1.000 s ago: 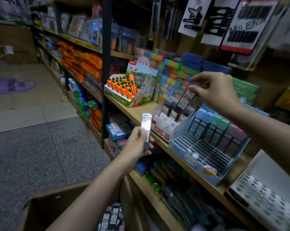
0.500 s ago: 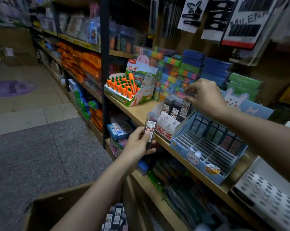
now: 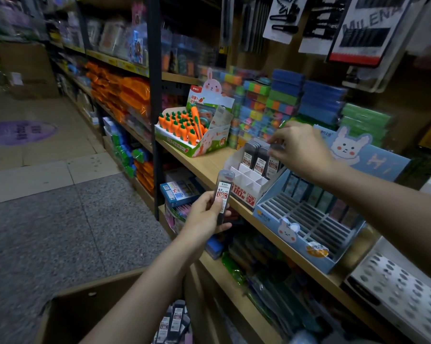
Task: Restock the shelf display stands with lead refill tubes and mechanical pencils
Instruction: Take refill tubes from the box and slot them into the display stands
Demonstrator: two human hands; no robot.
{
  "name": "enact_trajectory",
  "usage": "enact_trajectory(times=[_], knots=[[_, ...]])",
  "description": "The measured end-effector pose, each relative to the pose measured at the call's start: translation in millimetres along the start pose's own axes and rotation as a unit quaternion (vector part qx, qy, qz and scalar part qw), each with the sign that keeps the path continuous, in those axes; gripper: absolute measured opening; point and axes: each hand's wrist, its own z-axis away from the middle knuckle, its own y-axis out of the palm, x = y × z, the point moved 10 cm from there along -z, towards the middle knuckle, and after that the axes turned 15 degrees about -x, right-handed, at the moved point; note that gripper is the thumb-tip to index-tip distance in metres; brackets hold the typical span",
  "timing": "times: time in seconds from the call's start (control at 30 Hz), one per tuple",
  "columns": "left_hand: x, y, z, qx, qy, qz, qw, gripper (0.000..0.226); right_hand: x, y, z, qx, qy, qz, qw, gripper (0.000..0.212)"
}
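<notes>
Head view: a lead refill tube is gripped upright in the left hand, before the shelf. Another tube is pinched by the right hand at the white display stand, beside those already slotted.

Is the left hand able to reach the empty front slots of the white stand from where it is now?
Probably yes. The left hand grips a lead tube just in front of the white stand, and nothing lies between. The right hand is busy only at the back row.
</notes>
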Motion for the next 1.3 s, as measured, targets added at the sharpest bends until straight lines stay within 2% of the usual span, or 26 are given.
enact_trajectory(times=[0.17, 0.3, 0.4, 0.5, 0.57, 0.63, 0.7, 0.77, 0.83, 0.87, 0.97, 1.03, 1.17, 1.3], knots=[[2, 3, -5, -0.003, -0.021, 0.025, 0.999, 0.017, -21, 10, 18, 0.021, 0.055, 0.005, 0.998, 0.019], [4, 9, -10, -0.001, -0.032, 0.036, 0.999, 0.016, -25, 15, 33, 0.018, 0.047, -0.007, 0.999, 0.03], [-2, 18, -12, 0.015, -0.018, 0.05, 0.998, 0.016, -24, 2, 25, -0.03, 0.103, -0.132, 0.985, 0.031], [-14, 30, -13, 0.036, 0.01, 0.049, 0.998, 0.017, 1, 8, 15, 0.028, 0.118, -0.238, 0.964, 0.026], [-23, 36, -14, 0.05, 0.019, 0.044, 0.998, 0.015, 16, 15, 12, 0.068, 0.103, -0.246, 0.961, 0.018], [-30, 38, -17, 0.057, 0.026, 0.039, 0.997, 0.014, 18, 18, 7, 0.07, 0.111, -0.245, 0.961, 0.01], [-39, 33, -23, 0.039, 0.054, 0.011, 0.998, 0.013, 16, 22, -1, 0.075, 0.12, -0.251, 0.958, 0.008], [-49, 18, -34, -0.033, 0.106, -0.052, 0.992, 0.012, 12, 25, -10, 0.073, 0.127, -0.238, 0.96, 0.008], [-51, 4, -45, -0.101, 0.142, -0.126, 0.977, 0.034, 0, 25, -19, 0.05, 0.16, -0.233, 0.958, 0.006], [-48, 3, -49, -0.109, 0.143, -0.152, 0.972, 0.048, -7, 25, -23, 0.034, 0.178, -0.23, 0.956, 0.006], [-34, 18, -53, -0.07, 0.129, -0.18, 0.973, 0.079, -22, 26, -29, 0.005, 0.209, -0.215, 0.954, 0.008], [-29, 29, -54, -0.054, 0.126, -0.167, 0.976, 0.085, -33, 26, -29, -0.01, 0.237, -0.219, 0.946, 0.011], [-24, 36, -57, -0.043, 0.11, -0.118, 0.986, 0.066, -52, 24, -27, -0.04, 0.273, -0.203, 0.939, 0.009], [-21, 35, -55, -0.024, 0.09, -0.095, 0.991, 0.049, -27, 38, -23, -0.025, 0.181, -0.142, 0.973, 0.01]])
